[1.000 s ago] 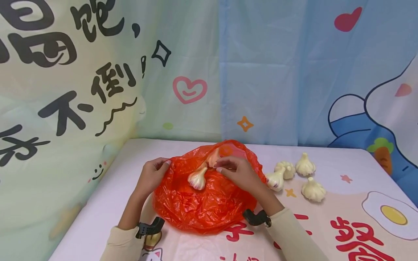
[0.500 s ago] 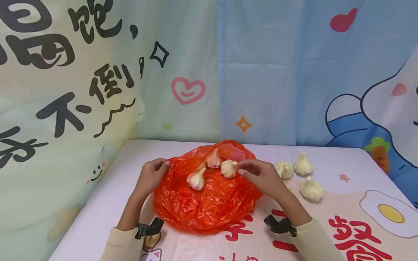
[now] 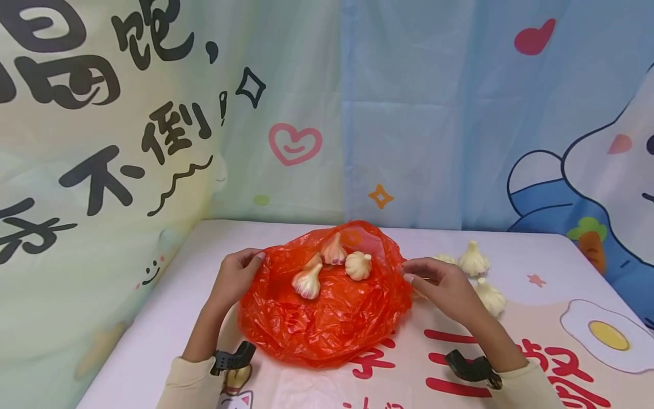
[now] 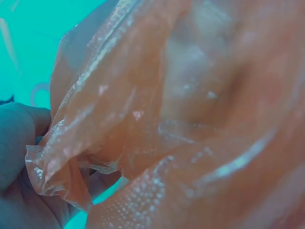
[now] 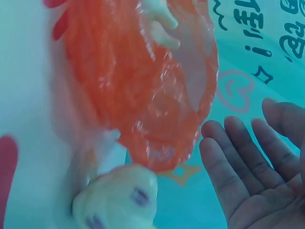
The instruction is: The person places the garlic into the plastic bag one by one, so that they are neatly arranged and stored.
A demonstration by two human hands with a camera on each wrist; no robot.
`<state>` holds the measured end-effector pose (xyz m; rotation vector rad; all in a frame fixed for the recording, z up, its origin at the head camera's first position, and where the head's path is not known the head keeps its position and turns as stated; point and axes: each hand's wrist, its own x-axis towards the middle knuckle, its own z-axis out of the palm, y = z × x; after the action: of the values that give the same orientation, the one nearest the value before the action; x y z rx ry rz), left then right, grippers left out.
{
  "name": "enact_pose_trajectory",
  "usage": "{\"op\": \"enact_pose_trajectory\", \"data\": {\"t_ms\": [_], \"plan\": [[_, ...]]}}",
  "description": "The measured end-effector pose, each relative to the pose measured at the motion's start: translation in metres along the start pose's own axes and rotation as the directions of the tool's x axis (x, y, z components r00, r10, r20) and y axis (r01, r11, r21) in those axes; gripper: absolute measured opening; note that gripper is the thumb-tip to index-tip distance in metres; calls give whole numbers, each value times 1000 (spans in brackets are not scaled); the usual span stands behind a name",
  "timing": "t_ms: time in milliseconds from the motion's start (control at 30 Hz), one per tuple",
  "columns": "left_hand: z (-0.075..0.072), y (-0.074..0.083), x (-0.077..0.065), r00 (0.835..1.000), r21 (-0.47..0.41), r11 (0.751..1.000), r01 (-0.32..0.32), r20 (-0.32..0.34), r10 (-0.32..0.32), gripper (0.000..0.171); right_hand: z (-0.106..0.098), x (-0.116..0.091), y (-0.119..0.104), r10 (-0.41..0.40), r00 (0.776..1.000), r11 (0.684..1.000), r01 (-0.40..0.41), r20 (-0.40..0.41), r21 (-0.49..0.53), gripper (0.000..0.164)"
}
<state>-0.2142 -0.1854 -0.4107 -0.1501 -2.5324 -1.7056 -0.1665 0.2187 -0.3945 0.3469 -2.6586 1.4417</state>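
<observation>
In the head view, a red plastic bag (image 3: 327,324) lies spread with its mouth gaping. Inside it are several garlic bulbs, among them a purple-striped bulb (image 3: 306,282), a pinkish bulb (image 3: 334,250) and a round pale bulb (image 3: 359,266). My left hand (image 3: 239,278) pinches the bag's left rim between thumb and fingers; the left wrist view shows the crumpled film (image 4: 62,176) in its grip. Just off the bag's right edge, my right hand (image 3: 441,287) holds nothing. Its fingers are extended in the right wrist view, near a garlic bulb (image 5: 119,198) outside the bag.
To the right on the printed tablecloth (image 3: 536,318) lie more garlic: a far bulb (image 3: 474,259), a nearer bulb (image 3: 491,296) partly behind my right hand, and another bulb (image 3: 444,258) just showing above it. A patterned curtain (image 3: 409,142) hangs behind the table.
My right hand has drawn out of the bag to the right, past its edge. The round pale garlic bulb it left now sits uncovered in the bag. My left hand stays put.
</observation>
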Motion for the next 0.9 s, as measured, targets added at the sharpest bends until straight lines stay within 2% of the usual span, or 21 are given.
{"op": "enact_pose_trajectory", "data": {"t_ms": [133,267,467,533,633,900], "plan": [[-1,1,0,1000,3,1000,-3,-3,3,31,-5,-8,6,-28,996,999,25,-84,-34,33],[-1,1,0,1000,-4,1000,-3,-4,3,31,-10,-14,15,-35,980,997,20,-194,-81,29],[-1,2,-1,1000,-18,1000,-4,-4,4,31,-16,-19,27,71,963,982,-113,-259,-150,34],[-1,2,-1,1000,-22,1000,-11,-4,11,31,-17,-20,31,113,950,974,-164,-290,-156,33],[-1,1,-1,1000,-16,1000,-14,-7,14,31,-17,-21,34,145,940,968,-200,-310,-153,35],[-1,3,-1,1000,-3,1000,-3,-11,3,31,-16,-22,40,216,941,953,-261,-259,-156,38]]}}
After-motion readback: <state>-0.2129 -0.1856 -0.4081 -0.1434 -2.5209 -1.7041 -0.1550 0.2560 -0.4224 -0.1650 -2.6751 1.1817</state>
